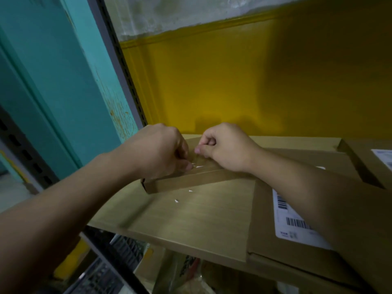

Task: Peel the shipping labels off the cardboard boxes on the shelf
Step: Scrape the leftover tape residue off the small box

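Head camera looks forward and down, close over cardboard box (191, 219).

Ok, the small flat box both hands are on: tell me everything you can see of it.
The small flat box is plain brown cardboard, thin and long, lying askew on a wider cardboard box. Its left end shows a folded flap edge. No whole label shows; white scraps lie on its top. The left hand and right hand rest curled on its top; whether they pinch anything is hidden.
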Demonstrator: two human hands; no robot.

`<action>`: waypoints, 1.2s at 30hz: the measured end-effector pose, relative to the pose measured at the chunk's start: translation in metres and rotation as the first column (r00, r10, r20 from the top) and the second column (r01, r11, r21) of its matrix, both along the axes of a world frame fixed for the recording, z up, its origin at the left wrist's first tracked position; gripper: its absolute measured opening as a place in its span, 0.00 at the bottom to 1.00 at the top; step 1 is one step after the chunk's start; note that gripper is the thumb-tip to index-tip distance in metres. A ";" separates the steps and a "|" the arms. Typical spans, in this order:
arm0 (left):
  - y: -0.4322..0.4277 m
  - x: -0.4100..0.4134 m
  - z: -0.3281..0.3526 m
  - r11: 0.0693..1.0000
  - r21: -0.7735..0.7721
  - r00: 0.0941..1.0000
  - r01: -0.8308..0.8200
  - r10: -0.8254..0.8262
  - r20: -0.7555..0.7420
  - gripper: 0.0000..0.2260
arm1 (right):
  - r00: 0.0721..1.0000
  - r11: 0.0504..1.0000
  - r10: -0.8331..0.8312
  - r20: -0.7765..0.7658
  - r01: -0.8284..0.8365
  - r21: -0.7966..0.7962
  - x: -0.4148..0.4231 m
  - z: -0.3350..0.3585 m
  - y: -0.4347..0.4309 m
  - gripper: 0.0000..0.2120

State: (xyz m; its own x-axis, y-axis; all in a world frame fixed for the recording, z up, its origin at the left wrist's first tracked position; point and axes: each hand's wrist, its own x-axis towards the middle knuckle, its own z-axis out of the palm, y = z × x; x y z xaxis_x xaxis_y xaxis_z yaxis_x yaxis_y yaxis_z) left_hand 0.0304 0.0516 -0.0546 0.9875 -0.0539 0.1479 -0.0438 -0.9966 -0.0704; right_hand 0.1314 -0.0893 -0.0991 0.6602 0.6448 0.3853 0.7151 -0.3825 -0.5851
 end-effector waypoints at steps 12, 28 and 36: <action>0.017 -0.012 -0.020 0.982 -0.076 0.939 0.175 -0.143 0.312 0.05 | 1.000 0.999 0.020 -0.014 -0.019 0.029 0.002 -0.001 0.001 0.07; -0.005 -0.007 0.002 0.991 -0.131 0.998 0.005 -0.014 -0.068 0.04 | 1.000 1.000 0.023 -0.014 -0.023 -0.003 0.001 0.000 -0.002 0.07; -0.016 -0.004 0.006 1.000 0.014 0.994 -0.003 0.004 -0.113 0.05 | 0.999 1.000 0.011 0.034 -0.010 -0.016 -0.001 0.002 -0.003 0.09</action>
